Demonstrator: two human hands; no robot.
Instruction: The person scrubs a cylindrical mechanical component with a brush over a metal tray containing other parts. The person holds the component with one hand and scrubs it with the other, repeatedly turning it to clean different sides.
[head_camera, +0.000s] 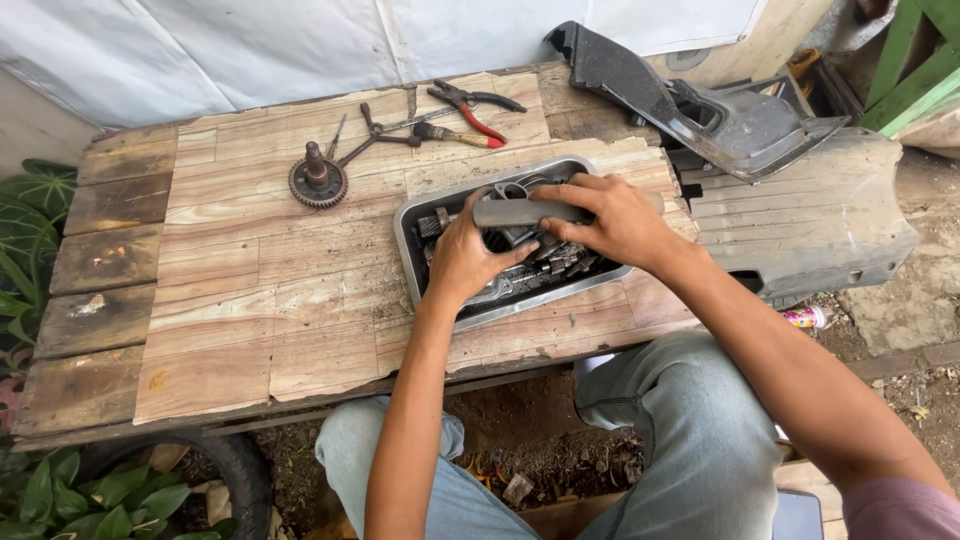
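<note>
A metal tray (408, 214) full of greasy engine parts sits on a wooden table (250, 290). Both of my hands are inside it. My left hand (466, 256) grips a grey lever-like part (528, 212) and the metal pieces under it. Over the same part, my right hand (610, 222) holds it from the right side with fingers curled around it. Small gears and shafts (566, 260) lie beneath my right hand. What lies under my palms is hidden.
A toothed gear with a shaft (318, 180) stands left of the tray. Red-handled pliers (472, 106), a screwdriver (455, 134) and other hand tools (385, 128) lie at the back. Dark plastic body panels (740, 130) rest at the right. Plants (30, 220) and a tyre (235, 470) sit at the left.
</note>
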